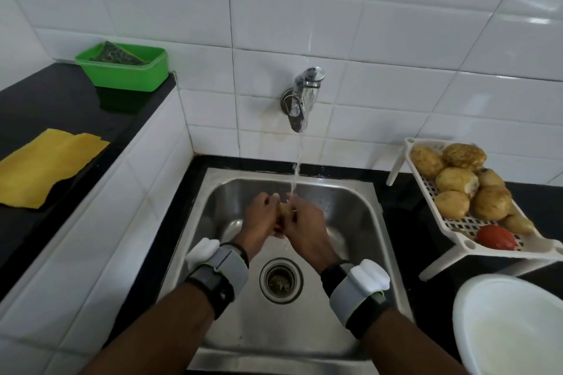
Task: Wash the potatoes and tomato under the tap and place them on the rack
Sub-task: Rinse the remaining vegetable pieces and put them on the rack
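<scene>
Left hand (260, 219) and right hand (306, 222) curl round 1 potato (284, 211) under the tap (303, 97) stream, above the sink (350, 207). Wet, it could slip into the basin. The rack (548, 248) on the desk (402, 216) is crowded; adding it carelessly may knock the tomato (495, 237) off the near edge.

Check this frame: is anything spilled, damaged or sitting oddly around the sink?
Nothing is spilled. One potato on the rack shows a pale patch, as if its skin is scraped. The tomato lies right at the rack's near rim. Otherwise nothing stands out.
</scene>
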{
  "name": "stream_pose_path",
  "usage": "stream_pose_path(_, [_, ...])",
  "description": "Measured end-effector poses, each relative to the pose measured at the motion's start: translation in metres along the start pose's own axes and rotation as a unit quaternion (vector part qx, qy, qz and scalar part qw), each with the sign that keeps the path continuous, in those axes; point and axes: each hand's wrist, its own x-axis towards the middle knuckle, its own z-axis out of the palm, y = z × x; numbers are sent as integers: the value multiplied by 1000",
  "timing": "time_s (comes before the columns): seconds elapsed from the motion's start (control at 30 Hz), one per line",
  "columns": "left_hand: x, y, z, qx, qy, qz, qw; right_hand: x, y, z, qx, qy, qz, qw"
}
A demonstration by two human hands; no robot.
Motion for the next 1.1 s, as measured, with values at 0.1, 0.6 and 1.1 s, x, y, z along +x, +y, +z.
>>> stream_pose_path(0.1, [-8,2,0,-3,-11,57,998,1,-2,-5,58,13,30,998])
stream_pose_path(0.6, [-14,-4,-8,84,23,226,970,16,-3,-10,168,7,138,976])
stream_pose_path(1.1, [-4,8,-9,67,12,144,987,14,0,-11,113,38,33,992])
